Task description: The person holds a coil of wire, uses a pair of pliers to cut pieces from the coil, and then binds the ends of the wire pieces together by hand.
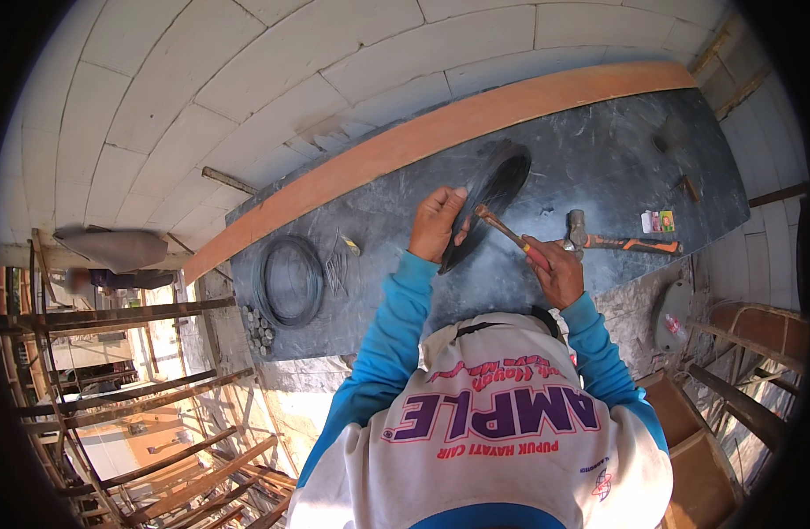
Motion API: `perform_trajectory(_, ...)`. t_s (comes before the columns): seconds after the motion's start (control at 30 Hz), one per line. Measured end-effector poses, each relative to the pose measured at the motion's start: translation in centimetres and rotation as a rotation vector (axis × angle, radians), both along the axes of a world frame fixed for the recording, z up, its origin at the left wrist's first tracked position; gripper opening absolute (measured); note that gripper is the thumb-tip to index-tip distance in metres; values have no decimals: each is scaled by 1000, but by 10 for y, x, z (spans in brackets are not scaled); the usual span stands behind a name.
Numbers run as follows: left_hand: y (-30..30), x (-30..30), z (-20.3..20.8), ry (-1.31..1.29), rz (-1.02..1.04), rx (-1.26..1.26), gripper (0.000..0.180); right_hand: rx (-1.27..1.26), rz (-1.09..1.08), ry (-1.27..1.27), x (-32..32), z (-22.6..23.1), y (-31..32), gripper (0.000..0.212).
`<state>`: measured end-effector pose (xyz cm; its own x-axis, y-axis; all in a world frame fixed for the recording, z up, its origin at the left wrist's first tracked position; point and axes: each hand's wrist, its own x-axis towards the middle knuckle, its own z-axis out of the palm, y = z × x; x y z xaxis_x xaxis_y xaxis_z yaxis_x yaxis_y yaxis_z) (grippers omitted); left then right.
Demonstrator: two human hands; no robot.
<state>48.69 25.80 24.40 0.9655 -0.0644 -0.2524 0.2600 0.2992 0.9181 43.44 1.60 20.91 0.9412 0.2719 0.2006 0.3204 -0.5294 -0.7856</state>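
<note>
My left hand is closed around a coil of black wire, holding it tilted up off the dark tabletop. In my right hand is a pair of pincers with a rusty head and red handles. Their head points left and reaches the near side of the coil, close to my left fingers. Whether the jaws grip a strand is too small to tell. Just right of my right hand lies a hammer with an orange and black handle.
Left on the table lie a second wire coil, loose cut wires and small grey blocks. A small colourful packet lies at right. An orange-brown board runs along the far edge, before a block wall. Wooden scaffolding stands at left.
</note>
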Motion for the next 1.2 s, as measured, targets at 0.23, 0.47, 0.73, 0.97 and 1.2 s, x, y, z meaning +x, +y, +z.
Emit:
perform_trajectory(0.23, 0, -4, -1, -16, -30, -10, 27, -124, -55, -153, -3, 13, 5, 48)
perform_trajectory(0.47, -1, -5, -1, -30, -54, -23, 28, -257, -66, -138, -7, 23, 3, 36)
perform_trajectory(0.73, 0, -7, -7, -36, -114, 58, 27, 306, 222, 948, -5, 31, -1, 34)
perform_trajectory(0.97, -1, 7, -6, -29, 106, -54, 28, 813, 100, 1038, -34, 19, 77, 36)
perform_trajectory(1.2, 25, 22, -8, 5, 64, -32, 28, 373, -100, 667, -29, 21, 100, 43)
